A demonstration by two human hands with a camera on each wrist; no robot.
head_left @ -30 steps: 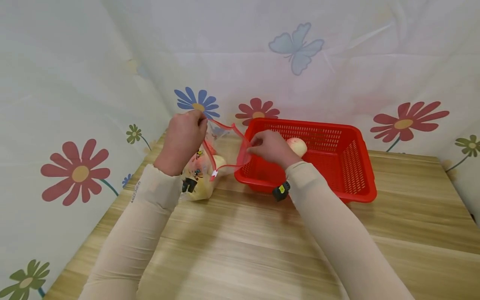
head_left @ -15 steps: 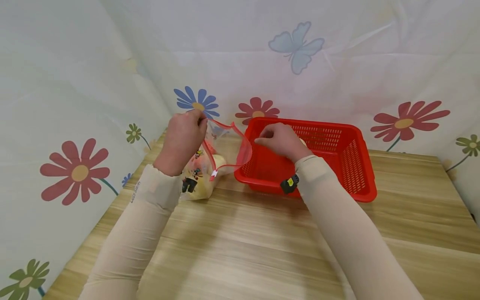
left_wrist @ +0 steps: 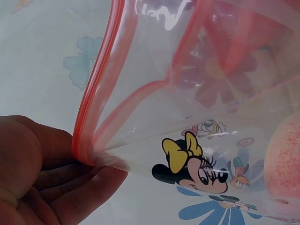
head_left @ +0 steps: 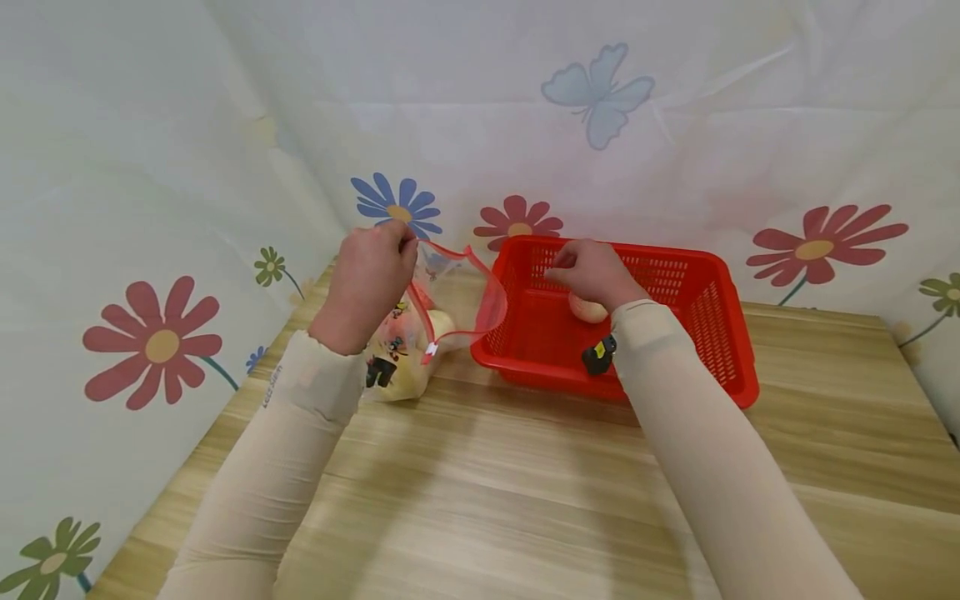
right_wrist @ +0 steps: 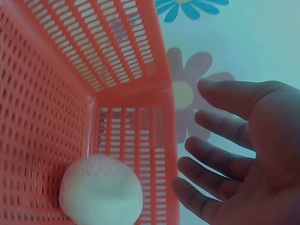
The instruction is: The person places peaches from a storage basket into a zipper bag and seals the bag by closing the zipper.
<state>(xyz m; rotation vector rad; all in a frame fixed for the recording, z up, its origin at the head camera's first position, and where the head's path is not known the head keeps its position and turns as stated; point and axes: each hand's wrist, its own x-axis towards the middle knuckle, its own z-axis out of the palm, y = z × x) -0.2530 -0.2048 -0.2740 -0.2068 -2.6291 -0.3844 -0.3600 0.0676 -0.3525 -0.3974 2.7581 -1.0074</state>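
Note:
My left hand (head_left: 367, 283) pinches the red rim of a clear zip bag (left_wrist: 140, 126) printed with cartoon figures. The bag stands on the table with its mouth spread wide and its white slider (head_left: 431, 348) at the near corner. Pale, pink-blushed peaches lie inside it; one peach (left_wrist: 286, 164) shows at the edge of the left wrist view. Over the red basket (head_left: 517, 373) hovers my right hand (head_left: 592, 273), holding nothing, its fingers apart and loosely bent in the right wrist view. Below that hand, a single peach (right_wrist: 101, 190) rests inside the basket, partly hidden in the head view.
The basket has slotted walls and stands right of the bag, close to the back wall. A wood-grain table (head_left: 480, 492) extends in front of both. Flower-patterned cloth (head_left: 465, 125) hangs behind and at the sides.
My right hand has moved away from the bag's mouth, rightward over the basket. My left hand keeps its pinch on the bag's rim, nearly still.

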